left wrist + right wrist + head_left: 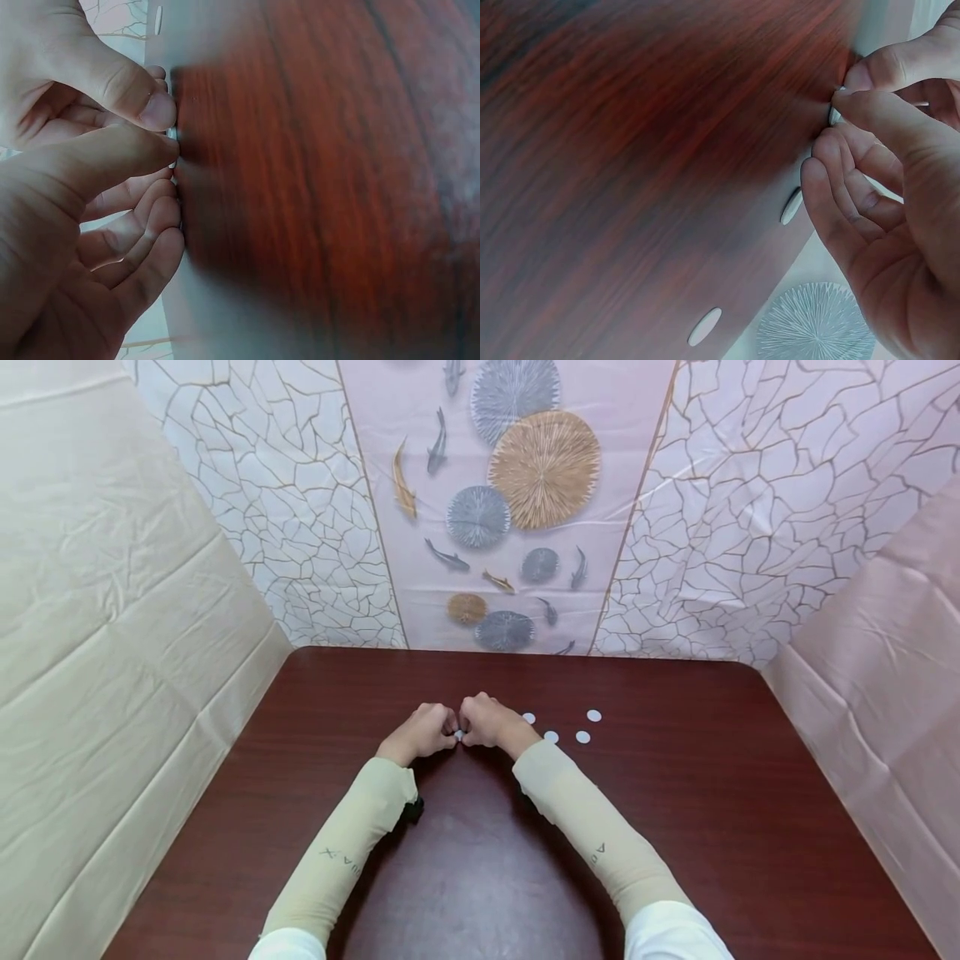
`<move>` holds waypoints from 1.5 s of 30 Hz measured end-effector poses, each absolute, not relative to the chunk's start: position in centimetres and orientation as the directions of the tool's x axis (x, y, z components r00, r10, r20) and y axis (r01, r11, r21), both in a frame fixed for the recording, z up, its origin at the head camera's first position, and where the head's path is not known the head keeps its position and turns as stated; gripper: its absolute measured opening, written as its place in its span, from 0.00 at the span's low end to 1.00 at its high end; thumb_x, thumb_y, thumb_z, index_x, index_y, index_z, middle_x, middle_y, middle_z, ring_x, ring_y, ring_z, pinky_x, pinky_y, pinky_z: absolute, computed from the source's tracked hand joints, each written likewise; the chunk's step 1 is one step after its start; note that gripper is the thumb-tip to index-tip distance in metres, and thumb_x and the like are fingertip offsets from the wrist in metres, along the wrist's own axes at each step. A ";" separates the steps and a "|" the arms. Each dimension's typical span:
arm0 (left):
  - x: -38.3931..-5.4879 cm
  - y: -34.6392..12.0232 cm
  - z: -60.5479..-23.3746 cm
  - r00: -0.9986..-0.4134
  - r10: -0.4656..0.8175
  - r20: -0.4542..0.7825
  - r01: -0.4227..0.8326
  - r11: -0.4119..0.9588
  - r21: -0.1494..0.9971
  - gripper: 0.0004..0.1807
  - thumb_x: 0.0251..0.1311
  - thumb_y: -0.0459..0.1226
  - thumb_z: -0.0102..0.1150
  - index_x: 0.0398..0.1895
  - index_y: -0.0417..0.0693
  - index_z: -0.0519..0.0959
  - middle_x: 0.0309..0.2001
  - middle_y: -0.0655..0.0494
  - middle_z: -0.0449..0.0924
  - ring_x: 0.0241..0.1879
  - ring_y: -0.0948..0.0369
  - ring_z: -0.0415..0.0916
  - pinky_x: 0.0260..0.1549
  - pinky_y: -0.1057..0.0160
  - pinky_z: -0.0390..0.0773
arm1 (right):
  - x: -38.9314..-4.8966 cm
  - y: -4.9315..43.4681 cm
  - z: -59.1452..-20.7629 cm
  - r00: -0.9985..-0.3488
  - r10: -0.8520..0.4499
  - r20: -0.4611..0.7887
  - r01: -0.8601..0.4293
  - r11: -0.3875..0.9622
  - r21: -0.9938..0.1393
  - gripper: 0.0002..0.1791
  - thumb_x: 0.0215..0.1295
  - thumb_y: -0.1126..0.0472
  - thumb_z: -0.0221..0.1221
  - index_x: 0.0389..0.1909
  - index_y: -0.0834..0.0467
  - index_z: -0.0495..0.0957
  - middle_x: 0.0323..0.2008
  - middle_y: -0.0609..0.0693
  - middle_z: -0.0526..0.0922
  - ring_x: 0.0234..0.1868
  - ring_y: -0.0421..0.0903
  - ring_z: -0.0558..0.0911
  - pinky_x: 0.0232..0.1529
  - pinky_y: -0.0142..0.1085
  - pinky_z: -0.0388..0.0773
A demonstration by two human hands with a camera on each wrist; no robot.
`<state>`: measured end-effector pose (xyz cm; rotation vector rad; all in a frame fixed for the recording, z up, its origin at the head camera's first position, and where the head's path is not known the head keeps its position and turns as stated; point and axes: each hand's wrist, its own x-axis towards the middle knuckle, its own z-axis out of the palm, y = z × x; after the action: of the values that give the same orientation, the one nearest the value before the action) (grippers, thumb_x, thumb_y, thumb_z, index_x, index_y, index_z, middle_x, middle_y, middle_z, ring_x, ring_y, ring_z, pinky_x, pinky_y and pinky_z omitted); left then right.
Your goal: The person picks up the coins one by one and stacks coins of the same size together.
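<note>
Both hands meet over the middle of the table, fingertips close together at the tabletop. Between them a small white disc (459, 736) shows, mostly hidden by fingers. My left hand (423, 730) pinches it from the left with thumb and forefinger, the other fingers curled at the table surface. From the other side my right hand (489, 721) pinches the same disc (835, 115) with its thumb and forefinger. Only a thin pale edge of the disc (173, 135) appears in the left wrist view, between the two thumbs.
Several more white discs lie flat right of the hands: one (528, 717) beside the right wrist, another (551, 737) nearer the sleeve, and two farther right (582, 737). The dark red-brown table (712, 810) ends at a patterned backdrop (517, 527), with pale cloth walls (112, 652) on both sides.
</note>
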<state>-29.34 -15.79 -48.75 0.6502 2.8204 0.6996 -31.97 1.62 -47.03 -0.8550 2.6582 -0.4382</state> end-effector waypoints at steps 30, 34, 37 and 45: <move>-26.4 -16.2 -48.8 -0.851 0.524 -0.032 0.449 0.758 0.474 0.04 0.62 0.31 0.69 0.39 0.43 0.85 0.36 0.53 0.86 0.38 0.61 0.82 0.42 0.63 0.82 | -29.0 2.3 -47.6 -0.730 -0.667 -0.148 -0.545 0.699 -0.464 0.02 0.65 0.63 0.72 0.35 0.58 0.89 0.33 0.46 0.90 0.37 0.40 0.86 0.42 0.34 0.83; -25.7 -16.3 -48.8 -0.835 0.550 -0.012 0.479 0.737 0.477 0.04 0.59 0.30 0.70 0.37 0.43 0.85 0.33 0.54 0.86 0.36 0.62 0.81 0.39 0.65 0.81 | -28.0 2.4 -47.6 -0.716 -0.688 -0.116 -0.578 0.679 -0.453 0.02 0.64 0.63 0.72 0.32 0.56 0.89 0.28 0.45 0.89 0.36 0.41 0.82 0.42 0.33 0.80; -25.2 -16.5 -48.7 -0.829 0.560 -0.006 0.489 0.729 0.479 0.03 0.59 0.30 0.69 0.36 0.43 0.85 0.32 0.54 0.86 0.35 0.62 0.80 0.38 0.66 0.80 | -27.3 2.3 -47.6 -0.709 -0.700 -0.091 -0.599 0.664 -0.448 0.03 0.63 0.64 0.72 0.30 0.56 0.88 0.25 0.44 0.88 0.32 0.38 0.79 0.38 0.31 0.78; -23.7 -16.6 -48.7 -0.816 0.579 -0.015 0.496 0.711 0.499 0.02 0.60 0.30 0.68 0.36 0.41 0.85 0.34 0.53 0.85 0.36 0.61 0.82 0.37 0.67 0.80 | -25.9 2.2 -47.5 -0.723 -0.681 -0.118 -0.579 0.690 -0.434 0.03 0.62 0.64 0.73 0.31 0.56 0.88 0.30 0.44 0.89 0.33 0.36 0.84 0.39 0.30 0.82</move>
<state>-23.66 -16.57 -48.71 0.8693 2.7465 0.7267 -25.87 2.18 -47.54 -1.0037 2.6322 -0.5406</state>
